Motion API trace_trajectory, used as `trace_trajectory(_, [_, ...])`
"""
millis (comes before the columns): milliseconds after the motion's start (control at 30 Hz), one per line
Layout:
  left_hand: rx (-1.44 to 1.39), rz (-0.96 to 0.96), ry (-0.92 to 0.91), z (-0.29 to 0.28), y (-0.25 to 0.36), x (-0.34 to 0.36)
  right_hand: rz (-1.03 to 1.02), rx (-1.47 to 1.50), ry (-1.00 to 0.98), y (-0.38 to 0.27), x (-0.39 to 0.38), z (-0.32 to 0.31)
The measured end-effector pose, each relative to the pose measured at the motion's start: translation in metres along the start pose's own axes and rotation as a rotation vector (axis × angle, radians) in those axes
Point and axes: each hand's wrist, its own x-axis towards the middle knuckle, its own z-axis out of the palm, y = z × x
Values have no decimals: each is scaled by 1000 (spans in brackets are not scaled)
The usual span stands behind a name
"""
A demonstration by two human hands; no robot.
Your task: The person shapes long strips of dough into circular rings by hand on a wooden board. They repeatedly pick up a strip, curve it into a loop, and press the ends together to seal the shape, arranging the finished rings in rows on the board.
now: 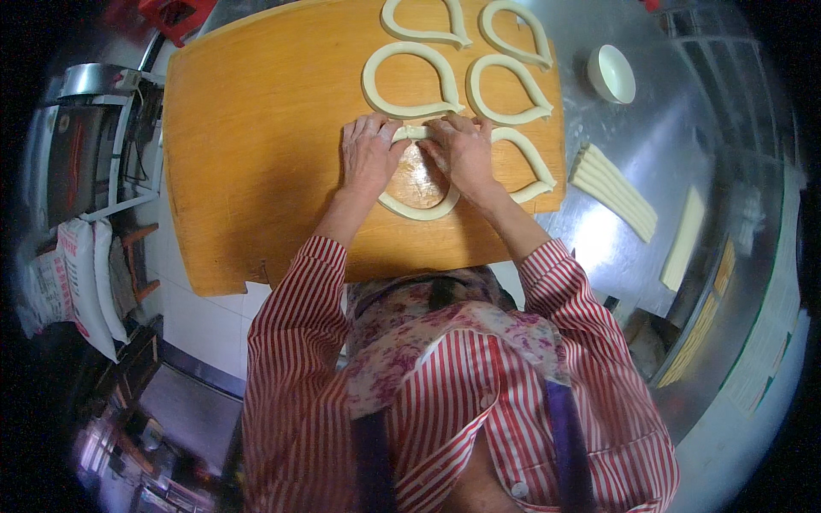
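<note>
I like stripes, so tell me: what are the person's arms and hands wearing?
Both arms wear long sleeves with red and white stripes, ending in cuffs near the wrists. The left hand and right hand are bare: no gloves, and no rings or watch that I can make out.

A steel surface (pixel 684 154) carries a large wooden board (pixel 248 171), which covers its left part. On the board lie several teardrop-shaped loops of pale dough: four finished loops (pixel 410 81) in two rows at the far edge, a fifth (pixel 530 162) at the right edge, and one more (pixel 419 205) nearer the person. Directly on the bare steel to the right sit a small white bowl (pixel 611 73), a stack of dough strips (pixel 611 188) and a single flat strip (pixel 682 239).
</note>
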Motion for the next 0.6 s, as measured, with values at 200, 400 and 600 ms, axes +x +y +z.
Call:
trace_trajectory(200, [-77,26,-49,0,-6,3,6,9,35,-2,2,11])
trace_trajectory(400, [-82,-2,18,-2,1,0,15,-34,48,0,3,11])
trace_trajectory(600, [-154,263,-162,-37,4,-53,-211,111,-147,-16,-38,-33])
